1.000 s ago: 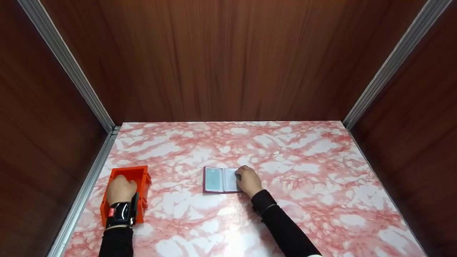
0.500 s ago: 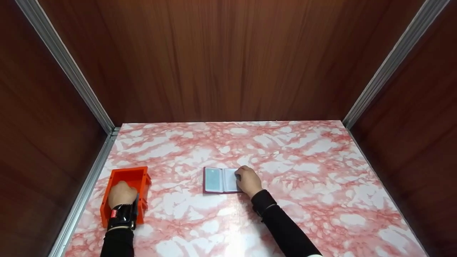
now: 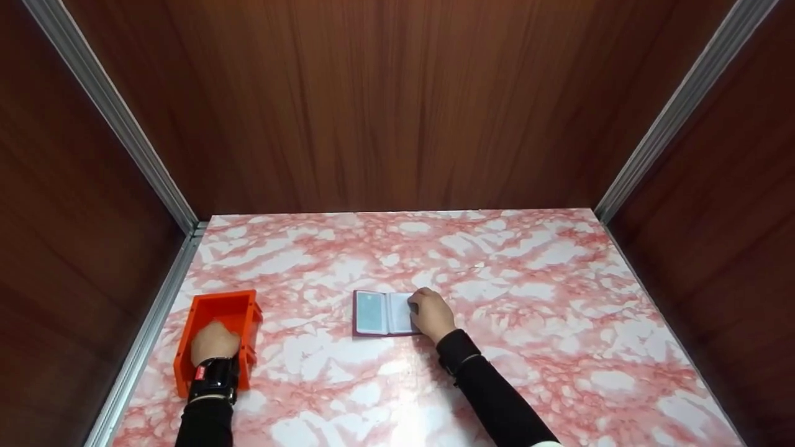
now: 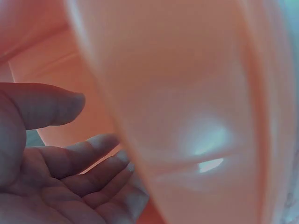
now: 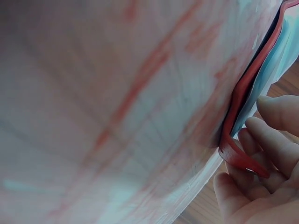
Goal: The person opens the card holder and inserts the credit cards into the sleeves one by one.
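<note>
An open card holder [image 3: 371, 313] with a dark red cover and clear sleeves lies on the table; its left sleeve shows a pale green panel. My right hand [image 3: 433, 315] grips its right edge. In the right wrist view, the red cover [image 5: 240, 156] runs between the thumb and fingers of that hand [image 5: 266, 158]. At the left, my left hand [image 3: 214, 343] reaches down into an orange-red plastic bin [image 3: 225, 304]. Seen from the left wrist, its thumb stands apart from loosely bent fingers [image 4: 79, 156], with no object plainly held; the bin wall hides some fingertips.
The table [image 3: 528, 360] has a pink and white marbled top. Dark wood panels [image 3: 385, 112] close it in at the back and both sides, with metal rails [image 3: 152, 152] at the corners. The bin stands near the left panel.
My left hand has moved slightly back toward me and lower inside the bin. My right hand and the card holder have stayed in place.
</note>
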The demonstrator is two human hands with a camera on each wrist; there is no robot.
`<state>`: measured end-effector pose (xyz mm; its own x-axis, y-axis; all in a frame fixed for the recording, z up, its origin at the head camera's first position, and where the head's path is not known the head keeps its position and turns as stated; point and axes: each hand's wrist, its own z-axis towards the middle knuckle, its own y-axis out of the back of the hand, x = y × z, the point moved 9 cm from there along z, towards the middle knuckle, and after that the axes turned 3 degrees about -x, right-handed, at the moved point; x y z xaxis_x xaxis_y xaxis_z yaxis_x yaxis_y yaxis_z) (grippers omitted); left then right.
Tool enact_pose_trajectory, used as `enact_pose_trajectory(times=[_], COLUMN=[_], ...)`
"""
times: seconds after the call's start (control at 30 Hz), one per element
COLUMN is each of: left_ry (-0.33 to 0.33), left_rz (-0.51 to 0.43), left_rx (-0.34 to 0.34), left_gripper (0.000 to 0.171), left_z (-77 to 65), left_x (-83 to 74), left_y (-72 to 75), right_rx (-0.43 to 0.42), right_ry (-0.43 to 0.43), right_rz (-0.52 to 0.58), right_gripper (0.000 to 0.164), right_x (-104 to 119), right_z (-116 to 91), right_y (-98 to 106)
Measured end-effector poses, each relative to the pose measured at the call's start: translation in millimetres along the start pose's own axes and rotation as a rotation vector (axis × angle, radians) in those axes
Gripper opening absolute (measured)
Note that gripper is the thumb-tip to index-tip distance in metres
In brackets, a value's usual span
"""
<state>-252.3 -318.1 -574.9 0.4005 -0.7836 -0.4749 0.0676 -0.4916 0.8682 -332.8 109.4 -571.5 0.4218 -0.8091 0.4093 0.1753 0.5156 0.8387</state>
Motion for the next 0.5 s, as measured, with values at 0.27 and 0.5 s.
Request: enact_pose_trajectory(times=[0.27, 0.5], left_ry=[-0.028, -0.064], left_rz=[-0.004, -0.039], left_rx=[0.004, 0.005], left_gripper=[0.019, 0.022], left_z=[1.6, 0.8], left_x=[-3.1, -8.1], left_y=[-0.7, 2.0], right_rx=[0.000, -0.023], right_ry=[0.000, 0.004], right_rz=[0.004, 0.020], right_gripper=[0.016, 0.016], right_x=[0.0, 0.9], right_z=[1.0, 0.7], right_y=[0.1, 3.0])
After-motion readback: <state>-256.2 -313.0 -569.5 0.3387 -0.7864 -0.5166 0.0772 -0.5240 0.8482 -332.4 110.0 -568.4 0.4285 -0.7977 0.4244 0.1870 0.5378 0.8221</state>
